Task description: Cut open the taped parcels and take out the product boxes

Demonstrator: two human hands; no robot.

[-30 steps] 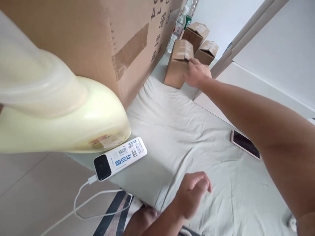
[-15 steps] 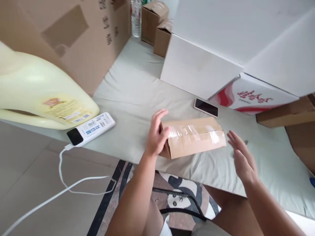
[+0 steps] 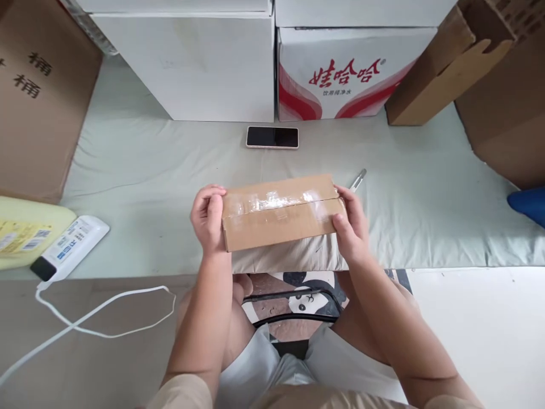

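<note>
Between my two hands is a small brown cardboard box (image 3: 281, 224), with clear shiny tape along the seam on its top. My left hand (image 3: 209, 218) grips its left end, thumb at the edge. At the right end my right hand (image 3: 352, 221) is closed on the box, thumb on the near side and fingers behind. Just beyond that hand lies a slim grey tool (image 3: 359, 179), perhaps a utility knife, partly hidden. A phone (image 3: 272, 137) with a dark screen rests farther back on the cloth.
White cartons (image 3: 221, 68) and a red-printed carton (image 3: 336, 74) stand along the back. An open brown box (image 3: 426, 91) is at back right. On the left are a yellow jug (image 3: 25, 230) and a white power bank (image 3: 74, 247) with a cable (image 3: 110, 295). Blue object (image 3: 528, 205) at far right.
My right hand, open and apart from the box before, has closed on its right end. The left hand still holds the left end. The view has swung to the right.
</note>
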